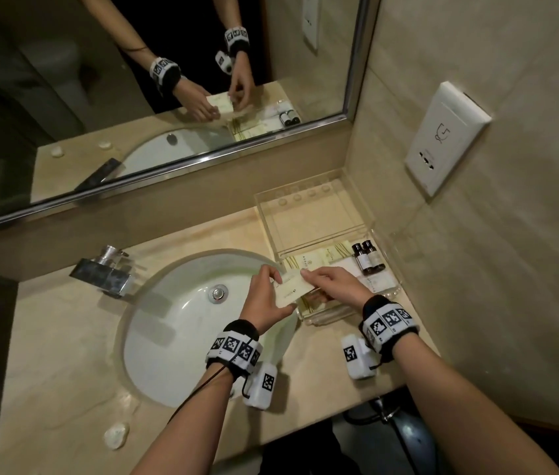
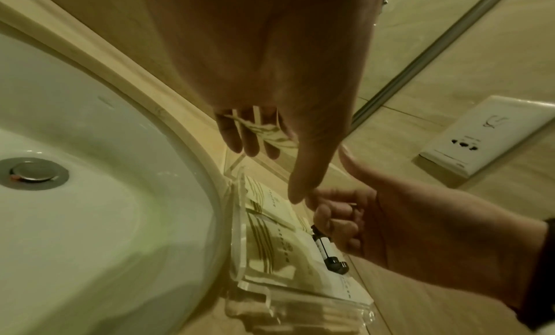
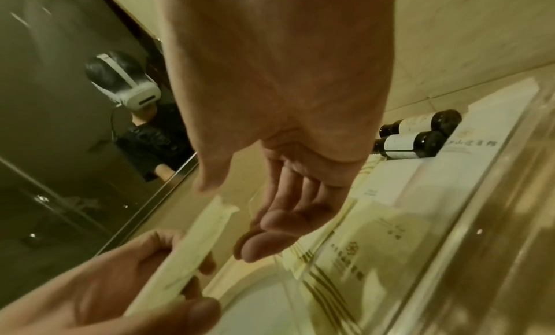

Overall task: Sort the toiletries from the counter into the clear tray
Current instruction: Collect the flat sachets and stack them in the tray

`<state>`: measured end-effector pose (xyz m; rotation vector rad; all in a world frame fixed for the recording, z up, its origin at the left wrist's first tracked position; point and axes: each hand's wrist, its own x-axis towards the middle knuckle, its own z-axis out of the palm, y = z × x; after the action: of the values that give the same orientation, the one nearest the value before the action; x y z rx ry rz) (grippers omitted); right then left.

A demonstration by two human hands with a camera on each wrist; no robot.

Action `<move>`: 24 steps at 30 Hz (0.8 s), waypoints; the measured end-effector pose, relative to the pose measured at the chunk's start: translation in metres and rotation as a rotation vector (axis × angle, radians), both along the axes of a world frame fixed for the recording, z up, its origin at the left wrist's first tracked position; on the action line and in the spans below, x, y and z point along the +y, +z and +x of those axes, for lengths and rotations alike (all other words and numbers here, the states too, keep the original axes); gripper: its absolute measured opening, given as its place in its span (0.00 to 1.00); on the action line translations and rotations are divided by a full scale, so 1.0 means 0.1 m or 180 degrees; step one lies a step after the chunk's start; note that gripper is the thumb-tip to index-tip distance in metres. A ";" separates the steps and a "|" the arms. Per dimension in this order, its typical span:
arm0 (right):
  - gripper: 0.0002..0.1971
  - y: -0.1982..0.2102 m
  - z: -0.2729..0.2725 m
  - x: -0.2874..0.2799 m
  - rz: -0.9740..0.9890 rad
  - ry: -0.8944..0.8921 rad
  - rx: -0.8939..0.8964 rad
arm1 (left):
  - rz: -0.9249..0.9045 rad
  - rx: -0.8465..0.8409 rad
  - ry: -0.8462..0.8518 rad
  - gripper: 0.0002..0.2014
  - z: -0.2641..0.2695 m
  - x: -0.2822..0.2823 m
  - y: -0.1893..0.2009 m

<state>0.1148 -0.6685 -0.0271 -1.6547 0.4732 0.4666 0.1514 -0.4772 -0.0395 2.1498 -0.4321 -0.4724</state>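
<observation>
I hold a flat cream packet above the right rim of the sink, with both hands on it. My left hand grips its left end, thumb at the near edge and fingers over the far edge. My right hand pinches the right end, thumb on top and fingers beneath. The packet shows edge-on in the right wrist view. Just to the right stands the clear tray with its lid tipped up behind. Inside lie several cream packets and two small dark bottles.
A white sink with a chrome faucet fills the counter's middle. A pale soap piece lies at the near left. A wall socket plate sits on the right wall, and a mirror runs along the back.
</observation>
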 end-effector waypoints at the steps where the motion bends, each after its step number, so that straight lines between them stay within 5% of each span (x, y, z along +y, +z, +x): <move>1: 0.22 -0.01 0.00 -0.01 -0.0033 0.0072 -0.0010 | -0.0048 0.0021 -0.0031 0.26 0.01 -0.03 0.00; 7: 0.18 0.08 -0.05 -0.15 0.0591 -0.0362 -0.0236 | -0.0154 0.0233 -0.0186 0.11 0.06 -0.15 0.00; 12: 0.15 -0.03 -0.11 -0.33 -0.0289 -0.0043 -0.0426 | -0.0282 0.0510 -0.0103 0.17 0.14 -0.22 -0.07; 18: 0.13 -0.06 -0.11 -0.39 -0.0442 -0.0133 -0.0357 | -0.0313 0.0514 -0.0186 0.13 0.14 -0.35 -0.12; 24: 0.10 -0.23 -0.15 -0.63 -0.1030 -0.0916 0.0242 | -0.0252 0.0460 0.0226 0.10 0.14 -0.39 -0.17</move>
<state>0.0997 -0.7315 -0.0502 -1.8433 0.8661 0.2474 0.1659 -0.5164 -0.0569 2.0323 -0.2881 -0.5571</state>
